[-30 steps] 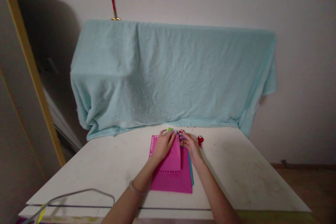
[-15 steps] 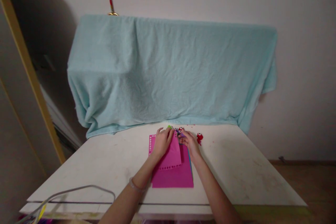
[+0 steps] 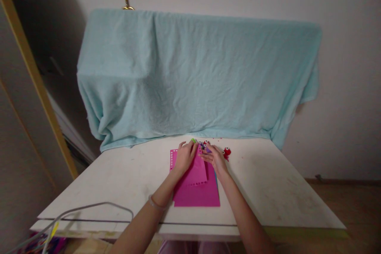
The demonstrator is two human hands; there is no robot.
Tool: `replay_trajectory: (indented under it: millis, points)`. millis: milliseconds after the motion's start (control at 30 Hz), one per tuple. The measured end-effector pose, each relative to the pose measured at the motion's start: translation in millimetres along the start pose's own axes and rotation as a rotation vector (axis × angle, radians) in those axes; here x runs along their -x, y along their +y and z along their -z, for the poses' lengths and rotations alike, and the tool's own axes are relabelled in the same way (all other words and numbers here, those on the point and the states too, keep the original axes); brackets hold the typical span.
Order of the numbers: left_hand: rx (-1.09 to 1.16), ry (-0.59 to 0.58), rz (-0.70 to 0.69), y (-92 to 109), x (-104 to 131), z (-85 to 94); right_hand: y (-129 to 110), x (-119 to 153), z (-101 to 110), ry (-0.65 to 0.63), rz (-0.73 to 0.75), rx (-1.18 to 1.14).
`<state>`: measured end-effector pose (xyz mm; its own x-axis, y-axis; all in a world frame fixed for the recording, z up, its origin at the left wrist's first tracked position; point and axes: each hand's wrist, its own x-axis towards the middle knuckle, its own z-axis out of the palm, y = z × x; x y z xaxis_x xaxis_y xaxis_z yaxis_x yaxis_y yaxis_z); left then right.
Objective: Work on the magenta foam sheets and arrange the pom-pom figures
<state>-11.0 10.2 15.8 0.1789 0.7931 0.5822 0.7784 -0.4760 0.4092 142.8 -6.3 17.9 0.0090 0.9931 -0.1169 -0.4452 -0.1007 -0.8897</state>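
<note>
A pink sheet point(image 3: 197, 172) with round holes punched along its edges lies at a slant over more pink paper point(image 3: 196, 197). My left hand point(image 3: 185, 158) is closed on the upper part of that slanted sheet. A small bright green thing point(image 3: 193, 140) shows just beyond its fingertips; I cannot make out its kind. My right hand point(image 3: 216, 160) reaches in from the right with thumb and fingers apart, its fingertips at the sheet's right edge. Between them shows something purple point(image 3: 207, 149), behind the hand. Small red figures with googly eyes point(image 3: 227, 152) are beside and beyond this hand.
A light blue towel point(image 3: 190, 75) hangs over something along the back of the white table point(image 3: 262, 182). Small red specks lie near its back edge. A bent grey metal tube point(image 3: 89, 206) crosses the front left corner. Blue paper peeks out under the pink stack.
My right hand's fingers have come closer to the slanted sheet's edge. The left hand keeps its hold. The whole view has shifted slightly, with the table higher in the picture.
</note>
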Motion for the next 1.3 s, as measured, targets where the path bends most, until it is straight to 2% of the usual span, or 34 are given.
replay_trajectory:
  millis: [167,700,867,1067,1300]
  points:
    - [-0.027,-0.025,0.017,3.5,0.0,2.9,0.5,0.1,-0.8,-0.023,-0.017,0.024]
    - [0.006,-0.027,0.081,8.4,-0.8,8.6,-2.8,2.4,-0.3,0.039,-0.026,0.062]
    - [-0.013,-0.075,0.074,5.6,0.7,6.1,-6.9,2.9,-1.2,0.089,-0.087,0.103]
    - [-0.027,-0.156,0.065,4.5,3.1,5.1,-8.0,3.8,-1.3,0.091,-0.092,0.131]
    - [-0.022,-0.165,0.063,5.8,3.0,5.8,-14.4,9.7,-5.1,0.106,-0.076,0.156]
